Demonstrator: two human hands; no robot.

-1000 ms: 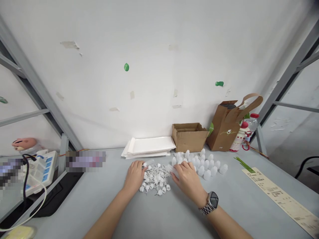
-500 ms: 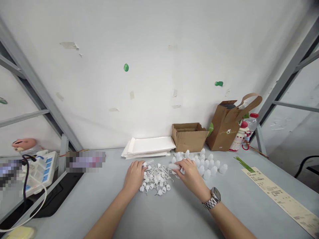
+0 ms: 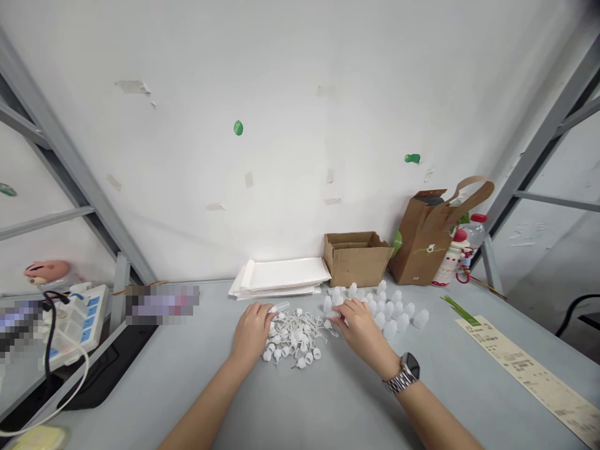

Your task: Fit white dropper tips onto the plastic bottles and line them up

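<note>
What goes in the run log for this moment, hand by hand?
left hand: clear plastic tube in fingers | right hand: translucent plastic bottle in fingers | between hands: pile of white plastic caps

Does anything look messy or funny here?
Yes! The small white plastic caps lie in a tangled heap between the left hand and right hand, while the translucent plastic pieces beside them stand in a tidier group. Torn scraps of tape also cling to the white wall.
</note>
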